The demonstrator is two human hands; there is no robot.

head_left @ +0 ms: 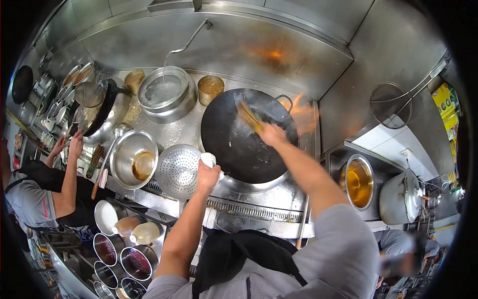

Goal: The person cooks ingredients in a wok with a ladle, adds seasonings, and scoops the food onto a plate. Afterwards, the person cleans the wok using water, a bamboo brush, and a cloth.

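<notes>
A large black wok (249, 159) sits on the burner in the middle, with a little liquid and steam in it and orange flames at its right rim. My right hand (271, 133) is closed on a bamboo brush (249, 117), whose blurred bristles are over the upper part of the wok. At the wok's left edge my left hand (208, 174) grips a white cloth (208, 160). Just left of that hand lies a round perforated strainer (178, 172); whether the hand also touches it is unclear.
Water runs from a tap (191, 40) into a steel pot (167, 94). A steel bowl (124, 162) with a ladle is at left. Sauce containers (137, 263) stand lower left. An oil pot (359, 182) is at right. A co-worker (35, 199) works at far left.
</notes>
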